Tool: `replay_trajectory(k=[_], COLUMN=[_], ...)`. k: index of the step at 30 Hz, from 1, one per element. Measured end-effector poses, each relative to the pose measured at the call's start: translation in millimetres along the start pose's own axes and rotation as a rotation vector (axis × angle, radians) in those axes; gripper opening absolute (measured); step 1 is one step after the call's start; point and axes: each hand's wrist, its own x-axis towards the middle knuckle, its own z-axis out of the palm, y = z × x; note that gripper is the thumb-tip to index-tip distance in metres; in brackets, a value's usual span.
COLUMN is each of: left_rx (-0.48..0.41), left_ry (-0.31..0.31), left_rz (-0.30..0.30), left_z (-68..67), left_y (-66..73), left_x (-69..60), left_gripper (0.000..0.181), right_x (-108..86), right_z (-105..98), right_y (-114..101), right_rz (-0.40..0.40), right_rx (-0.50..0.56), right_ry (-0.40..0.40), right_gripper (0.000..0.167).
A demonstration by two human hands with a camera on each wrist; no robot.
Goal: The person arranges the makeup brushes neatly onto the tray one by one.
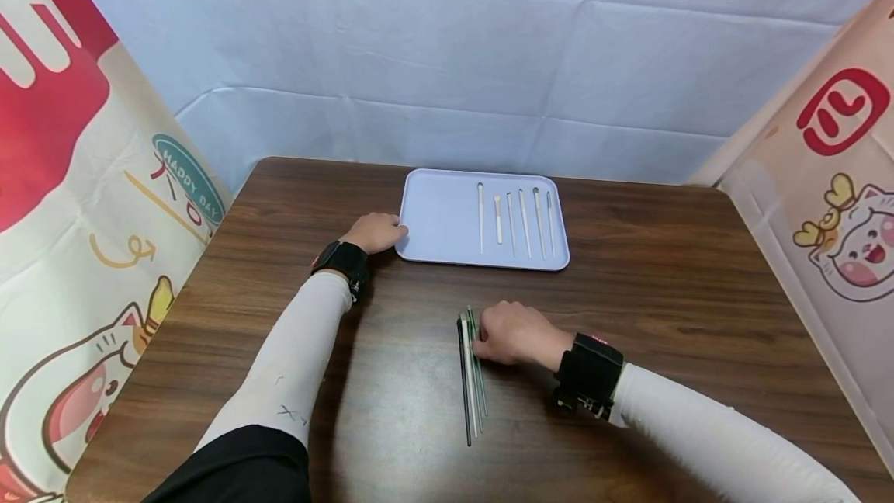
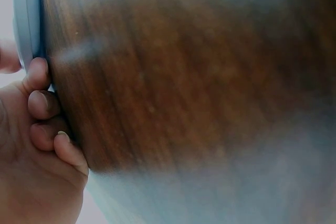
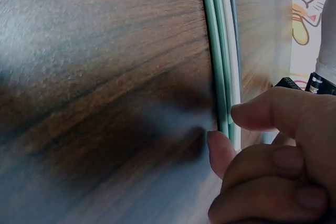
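At the left edge of a pale blue tray (image 1: 440, 216) (image 2: 22, 19), my left hand (image 1: 375, 233) (image 2: 39, 156) grips the rim with the thumb on top and the fingers curled against the side. Nearer the front, thin sticks lie side by side: a dark one (image 1: 466, 402) (image 3: 234, 19), a white one (image 1: 471, 394) (image 3: 227, 14) and green ones (image 1: 483, 390) (image 3: 214, 40). My right hand (image 1: 520, 334) (image 3: 278, 166) pinches at the green sticks between thumb and index finger, its other fingers curled. How many green sticks it holds, I cannot tell.
Several slim brush-like tools (image 1: 524, 223) lie spaced out on the tray's middle and right. The brown wooden table (image 1: 663, 270) reaches back to a pale blue cloth (image 1: 447, 45). Printed sheets hang at left (image 1: 63, 254) and right (image 1: 824, 216).
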Motion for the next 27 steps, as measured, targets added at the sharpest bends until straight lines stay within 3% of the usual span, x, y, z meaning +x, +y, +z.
replay_trajectory(k=[11, 27], left_rx=[-0.006, -0.011], left_ry=[0.001, -0.011], left_rz=[-0.007, -0.003], left_z=[0.9, 0.3], left_y=[-1.1, -1.7], left_x=[-0.1, 0.3], left_gripper=[0.056, 0.056], right_x=[1.4, 4.8], right_z=[1.5, 3.4], right_y=[-0.3, -3.8], right_rz=[-0.007, 0.049], right_rx=[-0.015, -0.026], right_ry=[0.005, -0.006], right_gripper=[0.045, 0.041])
